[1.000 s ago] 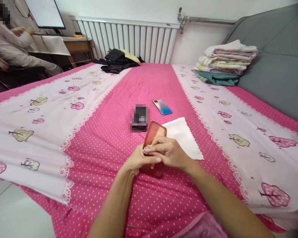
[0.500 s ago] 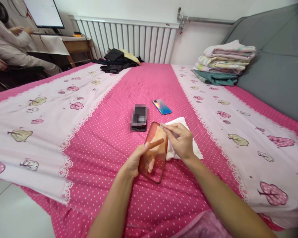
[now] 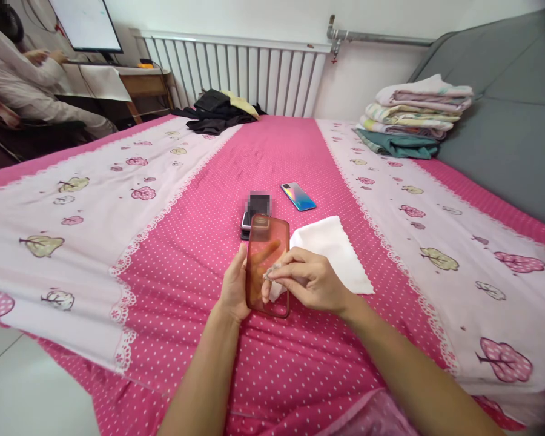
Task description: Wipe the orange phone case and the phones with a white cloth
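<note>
left hand is gripping case, long side pointing up | right hand is pinching cloth corner, touching case's right edge

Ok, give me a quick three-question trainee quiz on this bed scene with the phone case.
1. True or false: the left hand holds the red see-through phone case.
2. What do the right hand's fingers pinch against the case? A) a small whitish scrap B) a key C) a pen
3. How many phones lie on the bedspread beyond the case?
Key: 1 true. 2 A. 3 two: a dark phone and an iridescent phone.
</note>
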Demonstrator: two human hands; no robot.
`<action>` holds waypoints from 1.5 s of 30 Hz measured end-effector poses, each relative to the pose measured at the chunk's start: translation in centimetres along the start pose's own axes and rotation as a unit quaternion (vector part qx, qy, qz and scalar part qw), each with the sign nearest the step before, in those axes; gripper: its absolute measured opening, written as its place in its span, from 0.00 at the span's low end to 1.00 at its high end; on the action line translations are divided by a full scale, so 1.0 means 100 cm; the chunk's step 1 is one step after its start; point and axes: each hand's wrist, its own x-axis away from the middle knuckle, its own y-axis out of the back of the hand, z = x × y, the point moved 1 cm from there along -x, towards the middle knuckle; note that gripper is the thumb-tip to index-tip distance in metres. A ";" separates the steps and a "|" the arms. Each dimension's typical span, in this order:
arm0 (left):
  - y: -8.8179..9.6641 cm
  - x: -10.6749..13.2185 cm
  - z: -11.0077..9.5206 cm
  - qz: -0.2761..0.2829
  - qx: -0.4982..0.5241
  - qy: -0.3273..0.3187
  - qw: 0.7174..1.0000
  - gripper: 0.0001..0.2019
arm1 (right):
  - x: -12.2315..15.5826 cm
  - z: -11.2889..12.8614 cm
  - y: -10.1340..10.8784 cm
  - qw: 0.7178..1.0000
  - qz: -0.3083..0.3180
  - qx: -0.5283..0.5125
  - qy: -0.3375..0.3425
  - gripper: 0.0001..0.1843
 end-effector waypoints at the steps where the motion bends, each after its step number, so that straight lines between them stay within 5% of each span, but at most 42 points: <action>1: 0.000 0.000 0.000 -0.001 0.006 0.001 1.000 0.36 | 0.001 0.000 -0.001 1.000 0.006 0.002 -0.001 0.12; 6: -0.001 -0.002 -0.001 -0.006 -0.015 0.008 1.000 0.36 | 0.001 -0.002 0.000 1.000 -0.008 0.021 -0.011 0.11; 14: -0.007 -0.011 0.020 -0.017 -0.113 0.112 0.987 0.31 | -0.002 -0.012 0.008 0.977 -0.149 0.126 -0.089 0.08; 22: -0.008 -0.018 0.029 -0.108 -0.031 0.045 0.993 0.23 | 0.003 -0.011 -0.005 0.991 -0.043 0.107 -0.060 0.10; 32: -0.014 -0.009 0.006 -0.093 0.118 -0.003 0.989 0.23 | 0.009 0.000 -0.028 0.997 0.019 0.065 -0.022 0.11; 45: -0.008 -0.010 0.004 -0.079 0.148 -0.084 0.982 0.24 | 0.007 0.006 -0.026 0.995 0.085 0.044 0.039 0.08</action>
